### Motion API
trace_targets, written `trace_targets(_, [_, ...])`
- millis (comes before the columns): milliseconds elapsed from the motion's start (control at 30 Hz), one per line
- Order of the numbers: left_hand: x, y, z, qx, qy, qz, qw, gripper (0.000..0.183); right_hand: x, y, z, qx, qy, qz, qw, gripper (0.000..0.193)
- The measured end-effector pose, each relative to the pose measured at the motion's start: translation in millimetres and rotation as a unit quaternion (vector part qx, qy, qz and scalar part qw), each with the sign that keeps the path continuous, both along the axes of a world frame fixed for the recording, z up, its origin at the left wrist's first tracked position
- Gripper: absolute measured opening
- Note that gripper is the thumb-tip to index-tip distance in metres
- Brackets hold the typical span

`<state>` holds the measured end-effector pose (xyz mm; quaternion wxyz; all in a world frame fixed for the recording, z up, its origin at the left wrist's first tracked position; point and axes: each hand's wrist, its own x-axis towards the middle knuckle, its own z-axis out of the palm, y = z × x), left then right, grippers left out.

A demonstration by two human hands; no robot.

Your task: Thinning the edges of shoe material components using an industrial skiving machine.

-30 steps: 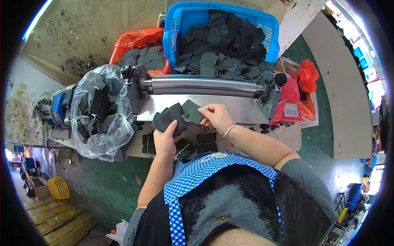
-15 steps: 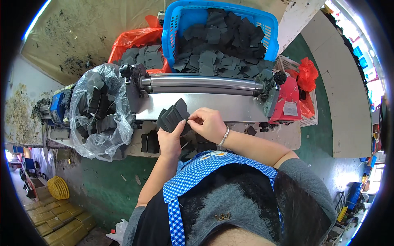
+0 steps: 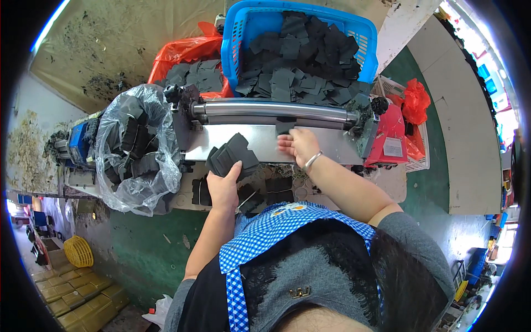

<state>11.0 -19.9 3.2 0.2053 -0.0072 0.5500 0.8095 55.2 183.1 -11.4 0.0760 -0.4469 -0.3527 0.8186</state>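
Observation:
My left hand [image 3: 223, 191] is closed around a fanned stack of flat black pieces [image 3: 232, 155], thumb on top, in front of the machine's metal plate [image 3: 232, 138]. On that plate, one black piece [image 3: 284, 127] lies with its far edge at the steel roller [image 3: 265, 109]. Just below it is my right hand [image 3: 300, 147], fingers stretched out to the left and no piece in them. The fingertips are close to the piece's near edge; whether they touch it I cannot tell. Bundles of black pieces [image 3: 279, 190] lie under the plate's near edge, partly hidden.
Behind the roller stands a blue basket [image 3: 228, 55] heaped with black pieces, beside a red plastic bag [image 3: 182, 51] of more pieces. A clear plastic bag [image 3: 166, 130] with tied bundles is at the left. The machine's red housing [image 3: 387, 133] and a white crate [image 3: 423, 146] are at the right.
My right hand has moved from the stack up and right to the metal plate, where one black piece now lies at the roller. My left hand keeps the stack, tilted slightly left.

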Motion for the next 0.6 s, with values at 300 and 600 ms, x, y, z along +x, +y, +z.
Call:
trace_targets(300, [4, 1, 13, 0.012, -0.118, -0.015, 0.993, 0.023, 9, -23, 16, 0.14, 0.002, 0.217, 0.966, 0.025])
trace_targets(600, [7, 10, -2, 0.05, -0.127, -0.038, 0.99, 0.023, 18, -54, 28, 0.477, 0.134, 0.293, 0.818, 0.027])
